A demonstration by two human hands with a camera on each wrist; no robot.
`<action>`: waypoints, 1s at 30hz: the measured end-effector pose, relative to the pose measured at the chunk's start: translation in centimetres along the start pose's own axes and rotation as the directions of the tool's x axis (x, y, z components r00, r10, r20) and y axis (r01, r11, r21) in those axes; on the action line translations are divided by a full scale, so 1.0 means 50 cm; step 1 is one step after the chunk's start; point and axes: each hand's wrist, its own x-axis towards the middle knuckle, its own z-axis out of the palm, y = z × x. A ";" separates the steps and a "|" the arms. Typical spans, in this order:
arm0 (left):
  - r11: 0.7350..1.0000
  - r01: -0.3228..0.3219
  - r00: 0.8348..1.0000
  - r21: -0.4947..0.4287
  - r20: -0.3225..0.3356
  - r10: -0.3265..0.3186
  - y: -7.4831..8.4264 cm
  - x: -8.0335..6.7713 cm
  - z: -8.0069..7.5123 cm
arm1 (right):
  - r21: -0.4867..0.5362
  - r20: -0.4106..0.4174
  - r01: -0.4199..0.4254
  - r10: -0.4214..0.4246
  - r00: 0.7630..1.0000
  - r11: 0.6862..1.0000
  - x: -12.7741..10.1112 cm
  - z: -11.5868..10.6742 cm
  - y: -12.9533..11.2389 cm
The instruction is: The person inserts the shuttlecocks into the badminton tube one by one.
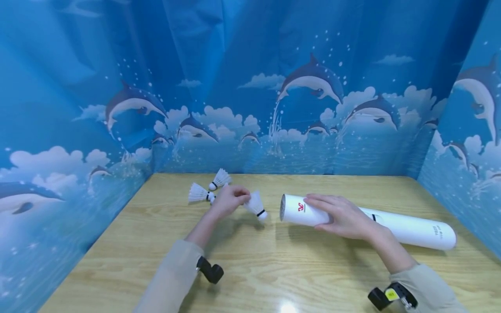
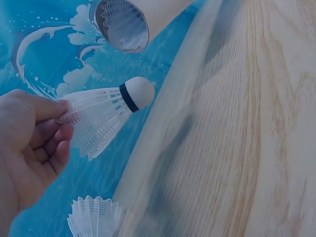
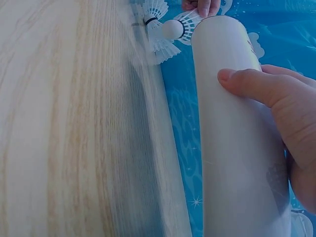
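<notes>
Pale wood grain covers the table (image 1: pixel 274 278), which is walled on the far side and on both flanks by a blue dolphin-print curtain (image 1: pixel 250 87); the near half of the tabletop lies bare, and a stretch of bare wood separates the two hands. The left hand (image 1: pixel 228 201) pinches a white shuttlecock (image 1: pixel 256 205) by its feather skirt between thumb and fingers, as the left wrist view shows (image 2: pixel 106 116); its long axis tilts down and to the right, cork tip with the black band aimed toward the open mouth of the white tube (image 1: pixel 368 221), near it but apart. That tube lies flat, long axis running left to right and slightly toward the viewer, open end facing left. The right hand (image 1: pixel 340 215) curls over the tube near the mouth, thumb pressed on its side. Two more shuttlecocks (image 1: pixel 207 188) lie just behind the left hand, near the back wall.
</notes>
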 end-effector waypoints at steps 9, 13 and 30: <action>0.993 -0.027 0.999 -0.113 -0.045 0.022 0.025 -0.016 0.004 | -0.005 0.002 -0.003 0.003 1.000 1.000 0.000 -0.001 0.001; 0.988 -0.063 0.996 -0.143 -0.071 0.054 0.037 -0.023 0.012 | -0.006 -0.003 -0.004 0.004 1.000 1.000 0.000 -0.002 0.000; 0.946 -0.223 0.973 -0.234 -0.118 0.200 0.057 -0.033 0.065 | -0.006 -0.012 0.001 -0.001 1.000 1.000 0.000 -0.001 0.000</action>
